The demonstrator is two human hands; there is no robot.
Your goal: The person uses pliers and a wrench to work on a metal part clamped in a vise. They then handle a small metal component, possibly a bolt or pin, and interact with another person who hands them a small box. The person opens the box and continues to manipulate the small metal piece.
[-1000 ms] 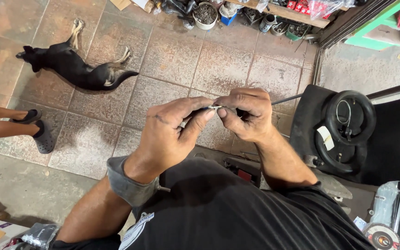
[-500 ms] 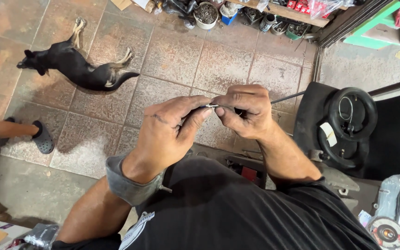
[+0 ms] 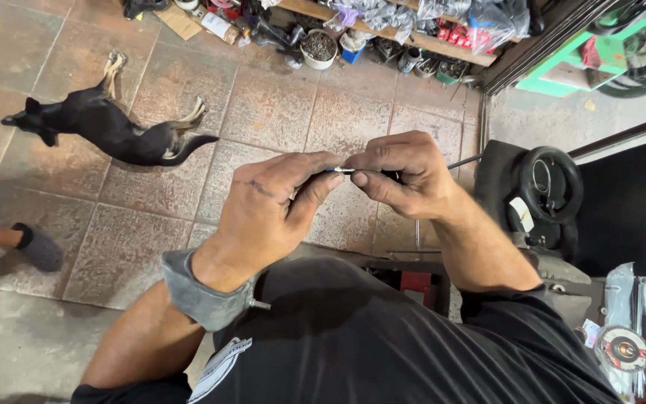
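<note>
My left hand [image 3: 271, 206] and my right hand [image 3: 401, 176] meet in front of my chest, fingertips together. Between them they pinch a thin metal cable [image 3: 463, 160] whose bright end [image 3: 342, 170] shows between the thumbs. The dark length of the cable runs out to the right past my right hand. A grey band [image 3: 200, 295] wraps my left wrist. What sits inside my right fist is hidden.
A black dog [image 3: 106, 127] lies stretched on the paved floor [image 3: 278, 105] at the left. Another person's foot in a dark shoe [image 3: 35, 247] is at the left edge. A small black wheel [image 3: 551, 183] rests at the right. A cluttered shelf [image 3: 383, 26] runs along the top.
Both hands have stayed joined on the cable with small finger shifts. The other person's foot has drawn back toward the left edge. The dog has not moved.
</note>
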